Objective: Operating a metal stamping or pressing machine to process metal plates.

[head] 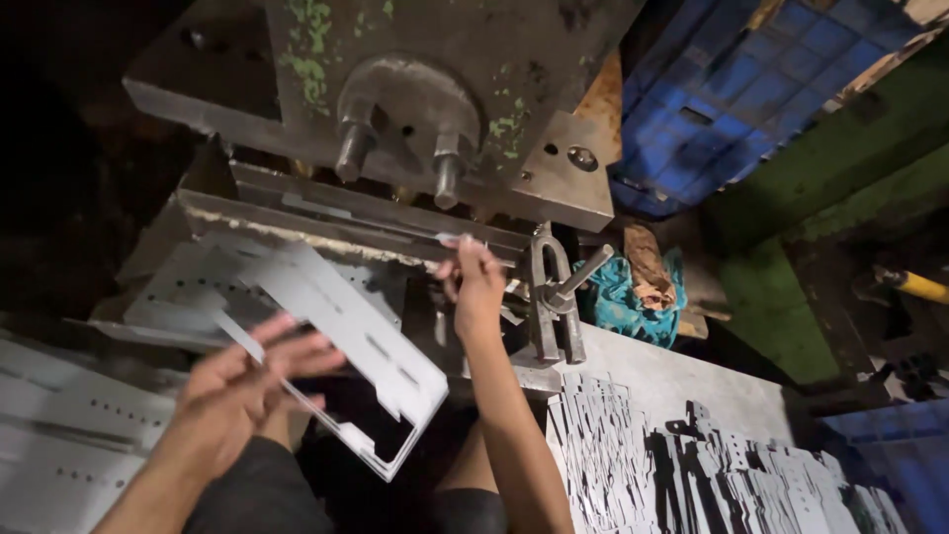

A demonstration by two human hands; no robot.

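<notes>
My left hand holds a flat punched sheet-metal plate with a rectangular cut-out, tilted in front of a heavy press machine. The fingers pinch the plate's thin lower-left edge. My right hand reaches up to the press bed and grips a thin metal strip at the die slot. Beneath the ram runs the long steel die.
More perforated sheets lie stacked at the left. A pile of small stamped pieces covers a metal table at the lower right. A clamp with a lever stands by the die. A blue crate and teal cloth lie behind.
</notes>
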